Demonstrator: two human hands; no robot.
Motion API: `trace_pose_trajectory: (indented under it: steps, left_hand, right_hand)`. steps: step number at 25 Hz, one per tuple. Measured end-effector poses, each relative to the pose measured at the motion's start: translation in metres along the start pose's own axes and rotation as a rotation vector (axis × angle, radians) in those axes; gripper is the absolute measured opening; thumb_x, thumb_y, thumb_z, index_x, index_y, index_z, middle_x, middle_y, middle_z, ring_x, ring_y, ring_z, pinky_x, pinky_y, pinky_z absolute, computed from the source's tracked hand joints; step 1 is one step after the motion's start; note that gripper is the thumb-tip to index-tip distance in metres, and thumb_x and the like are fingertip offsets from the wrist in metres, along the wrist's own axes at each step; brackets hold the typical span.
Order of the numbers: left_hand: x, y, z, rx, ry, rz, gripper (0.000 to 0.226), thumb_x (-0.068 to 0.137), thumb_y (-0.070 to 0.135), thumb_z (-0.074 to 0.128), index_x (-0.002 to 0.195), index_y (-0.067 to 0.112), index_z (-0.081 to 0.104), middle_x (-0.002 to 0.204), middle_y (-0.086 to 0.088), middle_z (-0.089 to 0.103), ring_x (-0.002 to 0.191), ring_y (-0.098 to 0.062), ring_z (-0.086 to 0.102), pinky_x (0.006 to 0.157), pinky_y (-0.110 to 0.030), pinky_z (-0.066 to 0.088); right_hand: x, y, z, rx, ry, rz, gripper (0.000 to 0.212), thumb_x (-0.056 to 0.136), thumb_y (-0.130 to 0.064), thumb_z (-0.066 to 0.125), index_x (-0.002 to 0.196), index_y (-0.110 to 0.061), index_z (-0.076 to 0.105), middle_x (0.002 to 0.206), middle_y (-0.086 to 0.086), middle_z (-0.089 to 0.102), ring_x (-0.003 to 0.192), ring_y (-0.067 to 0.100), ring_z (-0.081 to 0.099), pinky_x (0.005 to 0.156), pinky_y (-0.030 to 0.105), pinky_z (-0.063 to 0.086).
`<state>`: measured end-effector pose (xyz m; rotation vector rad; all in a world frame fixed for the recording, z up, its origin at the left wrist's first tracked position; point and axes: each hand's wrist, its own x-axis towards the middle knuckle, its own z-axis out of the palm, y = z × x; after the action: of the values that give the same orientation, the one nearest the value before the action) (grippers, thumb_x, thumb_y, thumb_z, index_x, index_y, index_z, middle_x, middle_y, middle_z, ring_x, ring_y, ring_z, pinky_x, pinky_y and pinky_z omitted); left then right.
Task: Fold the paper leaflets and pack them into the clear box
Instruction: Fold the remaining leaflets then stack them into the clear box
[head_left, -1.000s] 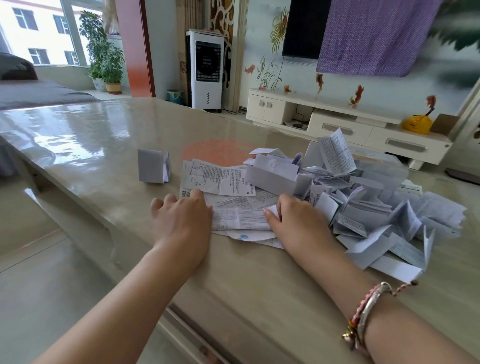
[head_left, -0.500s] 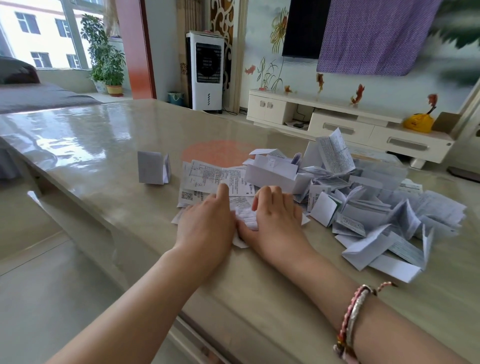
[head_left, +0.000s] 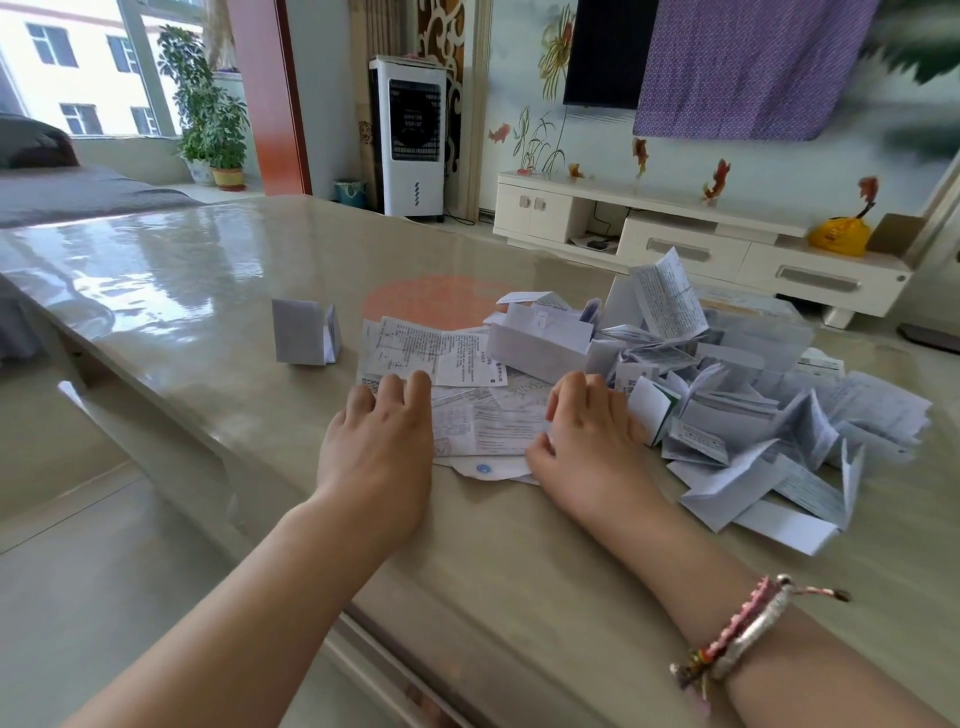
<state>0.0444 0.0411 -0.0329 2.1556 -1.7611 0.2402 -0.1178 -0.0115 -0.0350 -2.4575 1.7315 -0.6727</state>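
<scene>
We cannot read the small print on the flat leaflets (head_left: 488, 421), whose side edges lie hidden under the left hand (head_left: 376, 441) and right hand (head_left: 589, 434), and the clear box (head_left: 763, 338) is mostly buried behind the paper pile (head_left: 727, 415).

Glossy table (head_left: 208, 291) (leaflets (head_left: 727, 415) atop)

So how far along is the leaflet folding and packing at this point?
Early. Done: one folded leaflet stands apart on the table. In hand: the left hand and right hand press a flat leaflet. Left: the loose pile is mostly unpacked; the clear box behind it is hard to see into.
</scene>
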Motion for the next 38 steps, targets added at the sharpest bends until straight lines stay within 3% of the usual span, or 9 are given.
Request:
trace_pose_trajectory:
  steps: [8, 12, 14, 16, 19, 22, 26, 32, 38]
  left_hand:
    - [-0.002, -0.008, -0.004, -0.010, -0.056, 0.041, 0.038, 0.080, 0.000, 0.040, 0.109, 0.021, 0.027, 0.119, 0.000, 0.040, 0.105, -0.023, 0.037, 0.078, -0.027, 0.031]
    - [0.001, -0.013, -0.006, -0.030, -0.054, 0.046, 0.039, 0.076, -0.003, 0.041, 0.101, 0.023, 0.025, 0.114, 0.001, 0.043, 0.097, -0.020, 0.035, 0.077, -0.027, 0.031]
    - [0.003, -0.012, -0.010, -0.086, -0.011, 0.027, 0.035, 0.076, -0.003, 0.043, 0.099, 0.022, 0.032, 0.108, 0.003, 0.049, 0.099, -0.021, 0.041, 0.078, -0.028, 0.033]
    - [0.006, -0.012, -0.013, -0.177, 0.027, 0.004, 0.025, 0.082, 0.003, 0.044, 0.096, 0.023, 0.040, 0.105, 0.006, 0.053, 0.099, -0.020, 0.043, 0.079, -0.029, 0.035]
    - [0.009, -0.010, -0.010, -0.275, -0.029, 0.080, 0.008, 0.091, 0.031, 0.054, 0.098, 0.029, 0.054, 0.104, 0.011, 0.053, 0.101, -0.016, 0.045, 0.082, -0.031, 0.037]
    - [0.007, -0.006, -0.006, -0.314, -0.092, 0.134, 0.023, 0.078, 0.049, 0.069, 0.098, 0.037, 0.064, 0.097, 0.015, 0.050, 0.099, -0.013, 0.044, 0.088, -0.033, 0.040]
    - [0.008, -0.001, -0.009, -0.272, -0.090, 0.192, 0.017, 0.083, 0.042, 0.067, 0.100, 0.040, 0.067, 0.091, 0.013, 0.051, 0.090, -0.011, 0.052, 0.078, -0.029, 0.044]
    - [0.004, 0.003, -0.011, -0.262, -0.105, 0.192, 0.026, 0.081, 0.056, 0.064, 0.103, 0.045, 0.067, 0.086, 0.014, 0.054, 0.081, -0.006, 0.055, 0.074, -0.030, 0.049]
    - [0.000, 0.004, -0.013, -0.243, -0.078, 0.342, 0.024, 0.086, 0.051, 0.060, 0.108, 0.044, 0.068, 0.089, 0.013, 0.048, 0.088, -0.005, 0.046, 0.067, -0.022, 0.029]
  right_hand:
    - [-0.002, 0.002, -0.002, -0.018, -0.019, -0.072, 0.027, 0.085, -0.005, 0.043, 0.101, -0.022, 0.028, 0.113, -0.001, 0.032, 0.107, 0.020, 0.037, 0.079, 0.027, 0.027]
    - [0.002, 0.015, -0.008, 0.142, -0.070, -0.131, 0.043, 0.077, 0.006, 0.043, 0.109, -0.023, 0.042, 0.117, -0.005, 0.043, 0.106, 0.015, 0.044, 0.082, 0.032, 0.042]
    - [0.000, 0.016, -0.013, 0.233, -0.051, -0.240, 0.041, 0.084, 0.001, 0.046, 0.117, -0.022, 0.049, 0.116, -0.008, 0.050, 0.105, 0.010, 0.045, 0.088, 0.022, 0.036]
    - [-0.004, 0.014, -0.017, 0.233, -0.105, -0.345, 0.040, 0.088, -0.011, 0.051, 0.125, -0.027, 0.049, 0.125, -0.009, 0.052, 0.117, 0.007, 0.044, 0.097, 0.018, 0.031]
    - [-0.003, 0.013, -0.017, 0.161, -0.186, -0.366, 0.045, 0.085, -0.020, 0.054, 0.127, -0.035, 0.049, 0.131, -0.014, 0.053, 0.123, 0.007, 0.044, 0.104, 0.023, 0.030]
    - [0.001, 0.014, -0.018, 0.087, -0.156, -0.349, 0.044, 0.081, -0.018, 0.054, 0.121, -0.036, 0.053, 0.127, -0.014, 0.057, 0.122, 0.008, 0.046, 0.106, 0.029, 0.028]
    - [-0.003, 0.017, -0.021, -0.008, -0.122, -0.379, 0.040, 0.082, -0.022, 0.052, 0.120, -0.035, 0.055, 0.122, -0.016, 0.058, 0.117, 0.009, 0.048, 0.106, 0.032, 0.025]
    - [-0.004, 0.021, -0.029, -0.057, -0.146, -0.423, 0.031, 0.085, -0.042, 0.048, 0.114, -0.035, 0.056, 0.116, -0.017, 0.060, 0.111, 0.008, 0.050, 0.104, 0.033, 0.022]
    - [-0.005, 0.025, -0.039, -0.022, -0.244, -0.418, 0.036, 0.086, -0.036, 0.055, 0.122, -0.037, 0.053, 0.122, -0.019, 0.057, 0.118, 0.007, 0.045, 0.108, 0.034, 0.022]
